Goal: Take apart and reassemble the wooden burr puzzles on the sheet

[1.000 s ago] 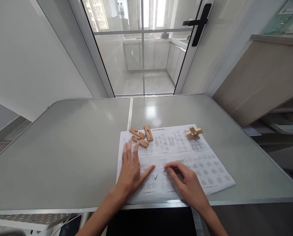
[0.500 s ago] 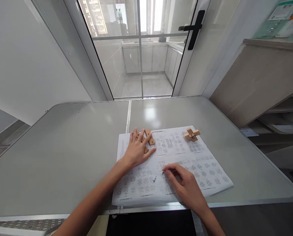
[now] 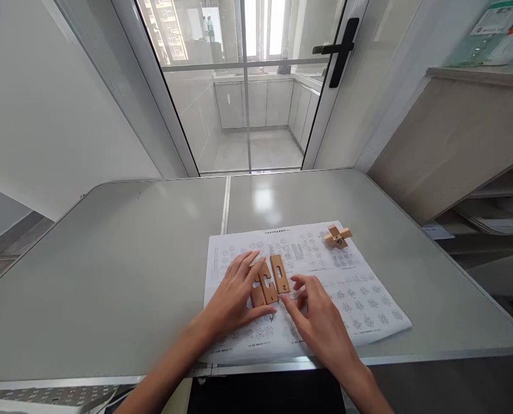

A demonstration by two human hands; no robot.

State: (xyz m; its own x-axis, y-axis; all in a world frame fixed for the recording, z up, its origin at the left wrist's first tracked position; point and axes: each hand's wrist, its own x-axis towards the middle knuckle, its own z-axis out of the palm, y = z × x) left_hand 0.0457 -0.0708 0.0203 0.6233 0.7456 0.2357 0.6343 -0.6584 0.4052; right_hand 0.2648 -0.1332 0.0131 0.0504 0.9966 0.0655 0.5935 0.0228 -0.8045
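Several flat wooden puzzle pieces lie on a printed instruction sheet (image 3: 368, 287). A slotted piece marked 2 (image 3: 282, 282) lies just right of a notched piece (image 3: 270, 292). Left of that one, partly covered by fingers, is another notched piece (image 3: 257, 298). My left hand (image 3: 234, 293) rests over the left pieces, fingers extended and thumb apart near their lower edge. My right hand (image 3: 319, 313) is open, its loosely bent fingers apart, with thumb and index near the lower end of the piece marked 2.
An assembled wooden cross-shaped puzzle (image 3: 338, 236) sits on the sheet's upper right corner. The grey table (image 3: 110, 276) has a seam down its middle. A glass door with a black handle (image 3: 341, 52) stands behind it, and a wooden shelf unit (image 3: 450, 132) is at right.
My left hand has brought the wooden pieces down the sheet towards me and slightly right. The right hand's fingers have spread from a pinch and now sit beside the pieces.
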